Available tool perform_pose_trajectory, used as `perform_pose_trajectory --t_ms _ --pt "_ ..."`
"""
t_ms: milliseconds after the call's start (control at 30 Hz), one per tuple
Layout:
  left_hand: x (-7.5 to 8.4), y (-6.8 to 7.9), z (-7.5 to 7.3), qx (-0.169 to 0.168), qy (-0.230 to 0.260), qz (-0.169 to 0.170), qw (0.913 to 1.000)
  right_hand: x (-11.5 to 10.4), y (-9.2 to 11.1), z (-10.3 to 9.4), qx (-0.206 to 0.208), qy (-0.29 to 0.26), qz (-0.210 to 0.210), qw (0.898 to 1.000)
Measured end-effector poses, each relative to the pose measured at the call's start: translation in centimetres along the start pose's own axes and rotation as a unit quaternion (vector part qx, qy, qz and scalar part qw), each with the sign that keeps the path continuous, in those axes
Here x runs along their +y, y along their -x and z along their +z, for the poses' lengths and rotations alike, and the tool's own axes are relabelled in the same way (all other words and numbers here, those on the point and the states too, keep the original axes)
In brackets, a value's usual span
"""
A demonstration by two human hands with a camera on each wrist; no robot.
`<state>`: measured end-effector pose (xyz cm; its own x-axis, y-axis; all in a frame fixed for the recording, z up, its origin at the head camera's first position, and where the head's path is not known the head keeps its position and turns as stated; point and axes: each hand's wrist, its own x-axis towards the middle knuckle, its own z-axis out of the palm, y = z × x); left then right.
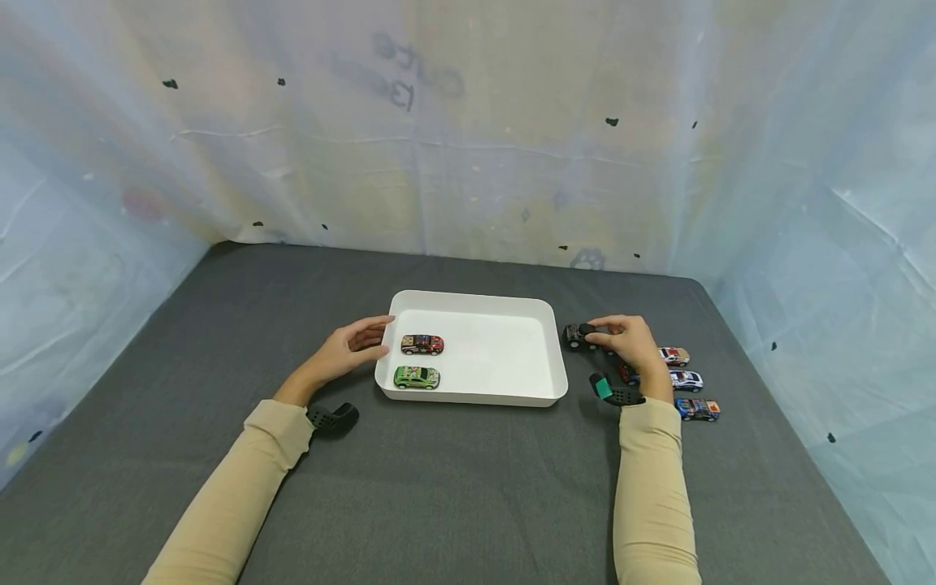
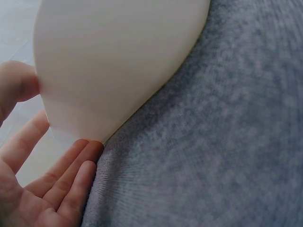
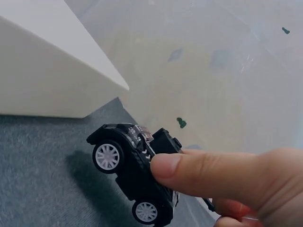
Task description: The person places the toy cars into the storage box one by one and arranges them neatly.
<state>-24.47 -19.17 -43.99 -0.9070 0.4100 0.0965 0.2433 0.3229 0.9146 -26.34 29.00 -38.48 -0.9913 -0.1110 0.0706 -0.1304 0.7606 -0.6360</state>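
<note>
My left hand [image 1: 347, 349] touches the left end of a white tray [image 1: 475, 399]. In the left wrist view the fingertips [image 2: 87, 146] and thumb rest against its wall and rim. My right hand [image 1: 630, 340] pinches a black toy car [image 3: 137, 170] with pale spoked wheels between thumb and fingers, just right of the tray. The car is tilted, its shadow on the cloth below. Inside the tray, at the left, a red and black toy car [image 1: 422, 344] stands behind a green one [image 1: 417, 377].
Right of the tray several toy cars are grouped: a red and white one [image 1: 673, 356], a white one [image 1: 686, 380] and a blue one [image 1: 697, 409]. Another [image 1: 627, 373] is partly hidden by my right hand. Grey cloth [image 1: 468, 487] covers the table; pale sheeting [image 1: 468, 195] hangs behind.
</note>
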Motion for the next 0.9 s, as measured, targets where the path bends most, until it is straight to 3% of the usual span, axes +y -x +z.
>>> perform_pose_trajectory --t_ms 267,433,700,900 --pt "-0.1 -0.1 0.0 -0.002 0.003 0.0 1.0 -1.0 0.3 -0.6 0.003 0.004 -0.003 1.0" --pt "-0.2 -0.1 -0.1 -0.002 0.001 -0.003 1.0 -1.2 0.6 -0.7 0.035 -0.005 -0.048 0.998" --pt "-0.2 -0.1 0.0 -0.003 0.005 -0.002 1.0 -2.0 0.3 -1.2 0.011 0.034 -0.081 0.996" --pt "-0.1 -0.1 0.3 0.0 -0.001 -0.003 1.0 -3.1 -0.1 -0.7 0.011 0.009 -0.087 0.996"
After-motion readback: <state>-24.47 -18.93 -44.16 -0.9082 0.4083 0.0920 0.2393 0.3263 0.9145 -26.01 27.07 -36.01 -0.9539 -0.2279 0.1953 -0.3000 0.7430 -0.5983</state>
